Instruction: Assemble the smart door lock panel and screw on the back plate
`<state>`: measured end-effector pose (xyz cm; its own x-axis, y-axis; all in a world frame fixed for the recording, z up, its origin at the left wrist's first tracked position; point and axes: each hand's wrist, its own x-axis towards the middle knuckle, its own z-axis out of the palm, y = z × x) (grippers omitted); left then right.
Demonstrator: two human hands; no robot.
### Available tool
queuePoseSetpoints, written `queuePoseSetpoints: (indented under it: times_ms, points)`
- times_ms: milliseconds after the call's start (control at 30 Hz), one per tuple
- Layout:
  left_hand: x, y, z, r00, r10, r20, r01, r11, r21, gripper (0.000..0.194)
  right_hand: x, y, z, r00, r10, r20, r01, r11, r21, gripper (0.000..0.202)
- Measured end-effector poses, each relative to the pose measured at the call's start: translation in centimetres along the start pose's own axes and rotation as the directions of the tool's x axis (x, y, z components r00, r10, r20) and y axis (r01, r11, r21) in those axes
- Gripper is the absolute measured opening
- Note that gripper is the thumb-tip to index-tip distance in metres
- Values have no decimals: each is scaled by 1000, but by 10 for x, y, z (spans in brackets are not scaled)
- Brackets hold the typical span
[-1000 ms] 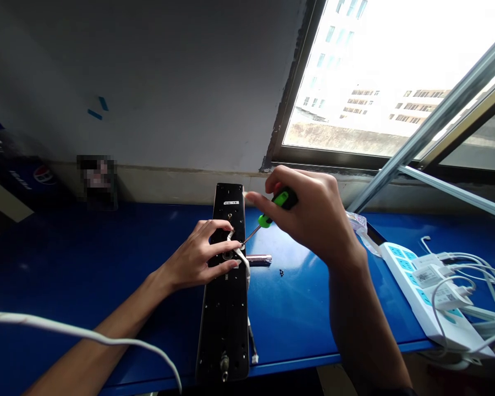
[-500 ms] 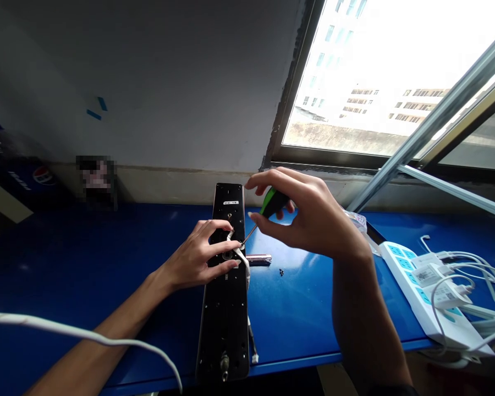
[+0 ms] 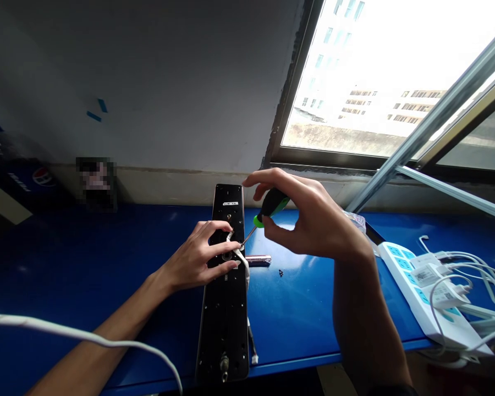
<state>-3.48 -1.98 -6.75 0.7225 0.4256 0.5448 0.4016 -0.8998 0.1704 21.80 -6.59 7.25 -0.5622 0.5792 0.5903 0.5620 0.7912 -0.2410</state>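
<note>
Right hand [image 3: 313,220] gripping the green-and-black screwdriver [image 3: 268,212], tip down on the black lock panel [image 3: 225,308] lying on the blue table [image 3: 86,258], left hand [image 3: 198,256] pressed flat, pinning panel and white cable [image 3: 238,254] — a slipped tip likely nicking that cable or fingers.

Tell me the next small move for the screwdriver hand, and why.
Probably keep turning the screwdriver with the right hand, tip held where it is. Its tip meets the black panel beside the white cable, and the left hand presses the panel flat on the blue table, so the work there looks unfinished.
</note>
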Motion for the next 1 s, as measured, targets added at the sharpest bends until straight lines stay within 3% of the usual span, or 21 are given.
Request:
queuePoseSetpoints:
  times_ms: [167, 300, 467, 600, 733, 900, 1000]
  points:
    - [0, -1, 0, 1000, 8, 3, -8, 1000, 2, 32, -1, 0, -1, 999, 30, -25, -31, 999, -44, 21]
    - [0, -1, 0, 1000, 14, 5, -14, 1000, 8, 32, -1, 1, -1, 1000, 20, -3, -20, 1000, 4, 43]
    - [-2, -1, 0, 1000, 5, 2, -5, 1000, 9, 32, 0, 3, -2, 997, 69, -31, -70, 996, -47, 22]
    - [-2, -3, 1, 1000, 4, 4, -4, 1000, 8, 33, -1, 4, -3, 999, 53, -12, -54, 998, -18, 40]
    - [-2, -2, 1, 1000, 4, 5, -4, 1000, 13, 33, -1, 5, -4, 997, 78, -13, -78, 997, -23, 25]
    - [-2, -1, 0, 1000, 2, 0, -2, 1000, 10, 32, -1, 6, -6, 997, 78, 24, -78, 997, -1, 46]
    - [-2, -1, 1, 1000, 5, 2, -5, 1000, 8, 33, -1, 8, -6, 995, 101, 17, -100, 995, -7, 35]
